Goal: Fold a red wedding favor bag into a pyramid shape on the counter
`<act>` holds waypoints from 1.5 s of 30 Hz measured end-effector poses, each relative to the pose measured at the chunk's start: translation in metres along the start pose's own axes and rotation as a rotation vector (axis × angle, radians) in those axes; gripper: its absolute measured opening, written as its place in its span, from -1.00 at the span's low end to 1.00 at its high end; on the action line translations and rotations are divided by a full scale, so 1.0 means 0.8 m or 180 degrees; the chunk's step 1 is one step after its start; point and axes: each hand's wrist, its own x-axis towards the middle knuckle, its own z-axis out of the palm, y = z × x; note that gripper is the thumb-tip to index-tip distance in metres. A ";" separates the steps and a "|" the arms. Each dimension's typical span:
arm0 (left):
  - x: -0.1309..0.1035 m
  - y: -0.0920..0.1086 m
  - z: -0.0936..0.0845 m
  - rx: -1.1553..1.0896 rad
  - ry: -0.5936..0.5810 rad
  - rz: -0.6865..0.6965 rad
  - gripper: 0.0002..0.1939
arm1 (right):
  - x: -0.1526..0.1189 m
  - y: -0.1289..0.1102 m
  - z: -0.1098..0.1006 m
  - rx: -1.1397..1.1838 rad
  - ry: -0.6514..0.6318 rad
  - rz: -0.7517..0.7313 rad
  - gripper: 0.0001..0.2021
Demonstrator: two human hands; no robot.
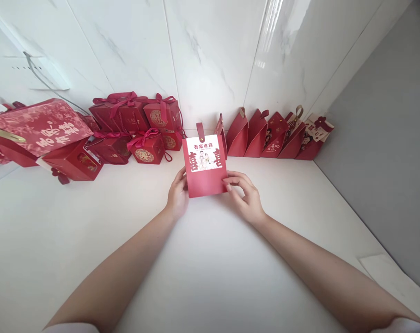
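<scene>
A red gift box [206,182] with a dark red strap loop on top is between my hands, above the white table. Its front has a white panel with red characters and a drawn couple. My left hand [178,194] holds the box's left side, its fingertips hidden behind the edge. On the right side, my right hand [246,196] pinches the lower edge between thumb and fingers. Just behind the box, a similar box seen edge-on [221,134] stands at the left end of a row of red boxes [253,138].
Ribbon-tied red boxes [119,113] are stacked against the marble-patterned wall [210,55]. Larger red boxes [74,162] lie farther left. A grey panel [386,162] borders the white table [196,277] on the right. A cable [46,83] hangs at the upper left.
</scene>
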 end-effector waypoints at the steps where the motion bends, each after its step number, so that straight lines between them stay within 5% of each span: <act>1: -0.003 -0.001 0.002 0.0062 -0.0073 0.0120 -0.52 | 0.000 0.002 0.002 0.0019 0.0117 0.0079 -0.85; 5: -0.012 -0.006 0.008 0.0345 -0.0670 0.0451 -0.32 | -0.003 0.010 0.009 0.0248 0.0356 0.0338 -0.80; 8: -0.013 -0.009 0.006 0.0594 -0.0601 0.0280 -0.35 | -0.002 0.011 0.009 0.0340 0.0303 0.0442 -0.75; 14: -0.013 -0.004 0.008 0.0626 -0.0369 0.0103 -0.32 | 0.003 0.014 0.000 0.0198 -0.0671 0.0847 -0.77; 18: -0.010 0.003 0.009 0.0486 -0.0358 -0.0143 -0.22 | 0.001 0.006 -0.002 -0.0185 -0.1579 0.0581 -0.71; 25: -0.003 0.002 0.001 0.0584 -0.0144 -0.0218 -0.20 | 0.000 -0.007 -0.002 -0.0348 -0.1790 0.0287 -0.69; 29: -0.005 0.003 0.003 0.0753 -0.0115 -0.0142 -0.20 | -0.002 -0.004 0.000 -0.0341 -0.1464 0.0211 -0.72; 35: 0.004 -0.005 -0.007 0.1220 0.0198 0.0521 -0.38 | 0.001 -0.002 -0.002 -0.0411 0.0164 0.0051 -0.84; 41: 0.001 -0.007 -0.005 0.1453 -0.0102 0.0706 -0.43 | 0.006 0.011 0.001 -0.0055 -0.0391 0.0367 -0.92; 45: -0.004 -0.002 0.000 0.1680 -0.0148 0.0581 -0.40 | 0.004 0.020 0.007 0.0173 -0.0310 0.0831 -0.84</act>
